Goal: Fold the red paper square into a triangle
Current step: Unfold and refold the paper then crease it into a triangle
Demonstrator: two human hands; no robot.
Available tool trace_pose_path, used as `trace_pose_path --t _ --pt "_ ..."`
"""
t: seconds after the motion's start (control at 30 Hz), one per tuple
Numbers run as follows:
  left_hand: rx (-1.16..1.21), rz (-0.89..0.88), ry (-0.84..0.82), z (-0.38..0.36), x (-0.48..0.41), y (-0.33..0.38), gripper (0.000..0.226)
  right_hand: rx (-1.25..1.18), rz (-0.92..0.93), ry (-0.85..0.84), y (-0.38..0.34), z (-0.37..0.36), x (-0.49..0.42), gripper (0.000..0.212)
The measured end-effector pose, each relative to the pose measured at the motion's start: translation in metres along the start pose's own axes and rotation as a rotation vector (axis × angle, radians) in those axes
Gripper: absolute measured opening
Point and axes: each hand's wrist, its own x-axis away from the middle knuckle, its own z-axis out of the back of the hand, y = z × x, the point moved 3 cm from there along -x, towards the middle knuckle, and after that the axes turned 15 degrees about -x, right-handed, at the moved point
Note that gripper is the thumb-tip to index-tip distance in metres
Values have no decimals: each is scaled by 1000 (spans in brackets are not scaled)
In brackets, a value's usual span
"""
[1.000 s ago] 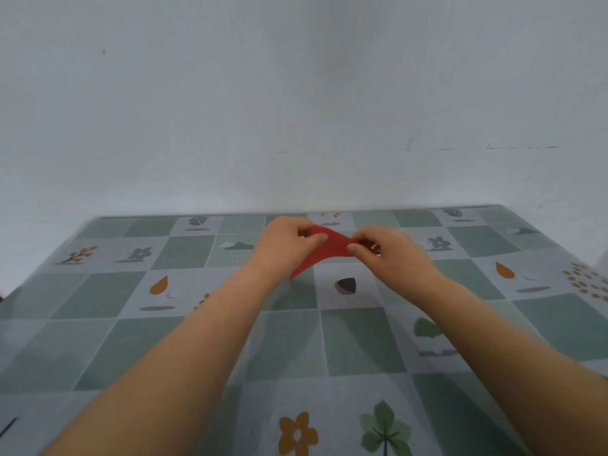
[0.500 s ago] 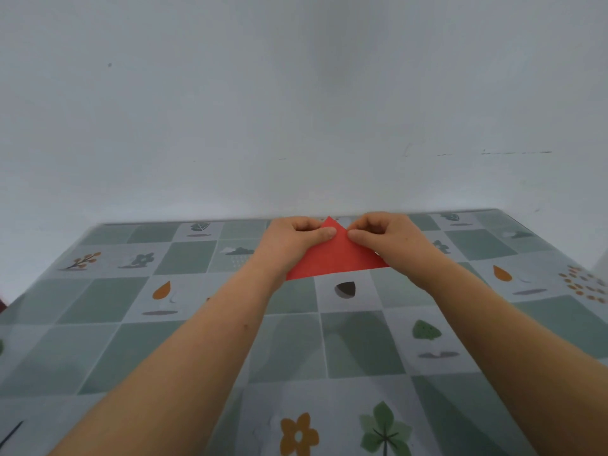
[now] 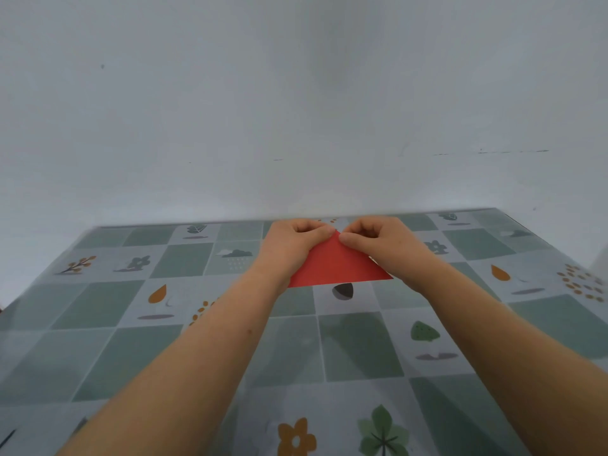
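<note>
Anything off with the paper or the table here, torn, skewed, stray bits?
Nothing stands out. The red paper shows as a clean triangle lying on the patterned tablecloth, its long edge nearest the camera, with no visible tears. The left hand and right hand pinch its far tip.

Likely a home: a table (image 3: 98, 340) under a leaf-and-flower patterned cloth against a plain white wall (image 3: 296, 93).
</note>
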Motion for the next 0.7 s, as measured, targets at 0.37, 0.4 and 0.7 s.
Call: trace_pose_path --t 0.37,0.4,0.7 --pt "-126 20 -31 -3 -3 -14 17 8 -47 78 11 1 -6 17" --pt "-129 32 -17 -3 -5 -16 17 -2 -58 65 15 0 -7 16" --pt "-508 -69 86 -3 -23 -35 16 152 -195 -20 60 -7 -12 6"
